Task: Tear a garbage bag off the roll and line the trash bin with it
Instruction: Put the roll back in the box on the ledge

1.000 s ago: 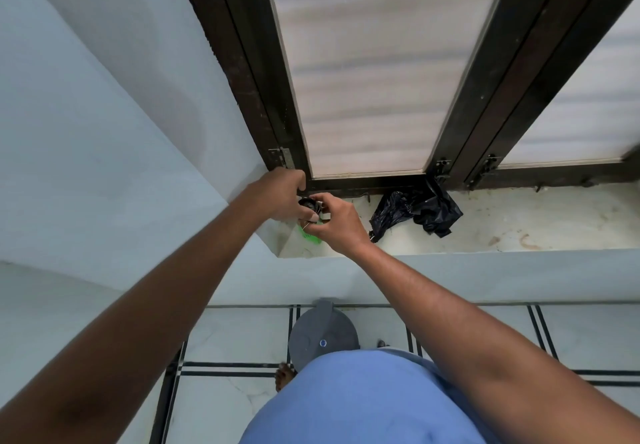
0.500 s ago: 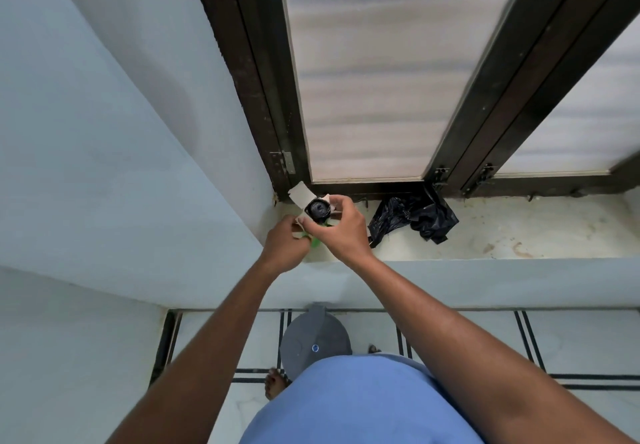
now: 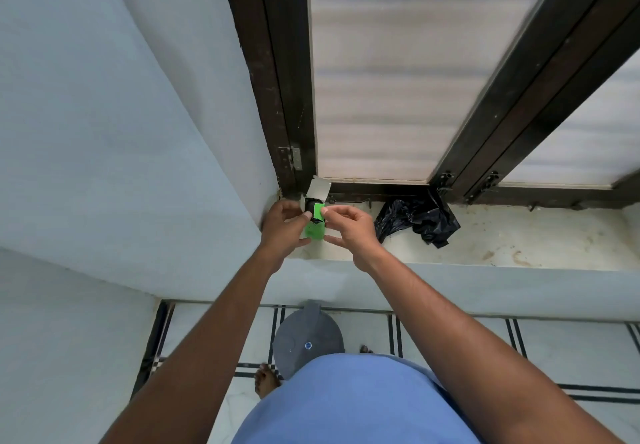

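Both hands meet over the pale stone sill point(image 3: 519, 239) by the dark wood window frame point(image 3: 277, 97). L hand point(image 3: 285, 225) grips a small green-and-white cardboard box point(image 3: 314, 225) w/ its white flap up; the black garbage-bag roll point(image 3: 316, 209) sits in the box's open top. R hand point(image 3: 349, 227) pinches the roll's edge btwn thumb & forefinger, other fingers loosely curled. A crumpled black plastic bag point(image 3: 419, 220) lies on the sill near the R hand. Grey round lidded bin point(image 3: 308, 334) stands on the tiled floor below.

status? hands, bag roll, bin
Left hand grips the green box, flap open. Right hand pinches the black roll at its mouth. No bag torn yet. Bin on floor, lid shut.
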Demonstrator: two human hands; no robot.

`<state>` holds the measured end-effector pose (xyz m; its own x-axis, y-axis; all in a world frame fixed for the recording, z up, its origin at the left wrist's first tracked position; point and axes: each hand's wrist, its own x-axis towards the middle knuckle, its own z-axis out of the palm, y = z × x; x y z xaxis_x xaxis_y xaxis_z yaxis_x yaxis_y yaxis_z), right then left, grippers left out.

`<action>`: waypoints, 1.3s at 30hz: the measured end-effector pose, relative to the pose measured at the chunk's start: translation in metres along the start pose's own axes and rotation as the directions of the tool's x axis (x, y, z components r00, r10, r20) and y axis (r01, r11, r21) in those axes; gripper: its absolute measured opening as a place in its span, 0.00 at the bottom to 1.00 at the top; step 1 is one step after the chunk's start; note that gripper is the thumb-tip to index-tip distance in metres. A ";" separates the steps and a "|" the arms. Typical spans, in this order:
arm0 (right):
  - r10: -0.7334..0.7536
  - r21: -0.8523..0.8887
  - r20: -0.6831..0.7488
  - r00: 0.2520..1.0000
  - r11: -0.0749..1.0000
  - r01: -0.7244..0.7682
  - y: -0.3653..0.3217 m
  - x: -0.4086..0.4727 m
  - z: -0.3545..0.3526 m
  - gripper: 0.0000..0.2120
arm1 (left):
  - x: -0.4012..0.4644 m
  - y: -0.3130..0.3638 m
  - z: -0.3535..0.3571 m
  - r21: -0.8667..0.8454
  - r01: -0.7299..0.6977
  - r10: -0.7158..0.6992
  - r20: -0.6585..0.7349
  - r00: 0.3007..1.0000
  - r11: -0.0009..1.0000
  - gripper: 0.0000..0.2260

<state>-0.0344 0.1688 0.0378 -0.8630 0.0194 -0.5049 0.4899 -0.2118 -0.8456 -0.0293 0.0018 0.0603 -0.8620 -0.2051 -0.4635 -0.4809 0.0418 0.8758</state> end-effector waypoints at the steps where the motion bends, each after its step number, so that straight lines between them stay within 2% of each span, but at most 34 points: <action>1: -0.012 -0.019 0.020 1.000 1.000 0.013 -0.001 0.001 0.000 0.16 | 0.001 0.000 0.000 0.025 -0.027 0.027 -0.001 1.000 0.999 0.12; 4: -0.067 -0.120 0.102 0.992 0.990 0.079 -0.008 0.006 -0.002 0.20 | 0.004 -0.002 -0.001 0.136 -0.133 0.130 0.029 0.991 0.982 0.12; 6: -0.125 -0.228 0.154 0.980 0.961 0.159 -0.012 0.011 -0.004 0.20 | 0.003 -0.005 -0.004 0.272 -0.236 0.231 0.052 0.972 0.933 0.15; 9: -0.218 -0.329 0.173 0.960 0.906 0.265 -0.016 0.016 -0.008 0.17 | 0.001 -0.008 -0.007 0.502 -0.455 0.424 0.183 0.887 0.736 0.20; 11: -0.278 -0.392 0.162 0.947 0.862 0.321 -0.016 0.019 -0.010 0.13 | 0.002 -0.010 -0.007 0.600 -0.554 0.479 0.300 0.825 0.577 0.24; 12: -0.291 -0.418 0.152 0.944 0.847 0.329 -0.016 0.020 -0.012 0.12 | 0.003 -0.010 -0.006 0.619 -0.570 0.481 0.328 0.813 0.540 0.25; 14: -0.285 -0.439 0.108 0.952 0.846 0.303 -0.019 0.020 -0.015 0.12 | 0.004 -0.009 -0.001 0.608 -0.565 0.477 0.322 0.818 0.558 0.24; 18: -0.278 -0.431 0.068 0.958 0.858 0.279 -0.024 0.018 -0.022 0.14 | 0.001 -0.003 0.016 0.503 -0.474 0.453 0.174 0.874 0.722 0.21; 22: -0.259 -0.507 0.088 0.962 0.820 0.267 -0.033 0.025 -0.029 0.15 | 0.002 0.002 0.027 0.456 -0.445 0.425 0.151 0.892 0.771 0.20; 27: -0.179 -0.573 0.140 0.974 0.788 0.226 -0.044 0.031 -0.040 0.12 | 0.002 -0.007 0.037 0.460 -0.454 0.446 0.134 0.885 0.763 0.27; 32: -0.072 -0.497 0.240 0.968 0.848 0.187 -0.054 0.029 -0.047 0.25 | 0.000 -0.022 0.047 0.528 -0.481 0.482 0.148 0.864 0.700 0.35; 35: -0.047 -0.521 0.251 0.967 0.835 0.176 -0.051 0.029 -0.044 0.26 | 0.004 -0.023 0.049 0.526 -0.482 0.512 0.100 0.853 0.701 0.31; 39: -0.087 -0.499 0.200 0.976 0.848 0.178 -0.047 0.035 -0.043 0.27 | 0.012 -0.021 0.045 0.455 -0.481 0.470 0.145 0.870 0.750 0.30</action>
<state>-0.0827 0.2214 0.0523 -0.9094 -0.1581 -0.3848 0.3240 0.3110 -0.8935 -0.0365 0.0420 0.0300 -0.9998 -0.0172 -0.0111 -0.0189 0.5745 0.8183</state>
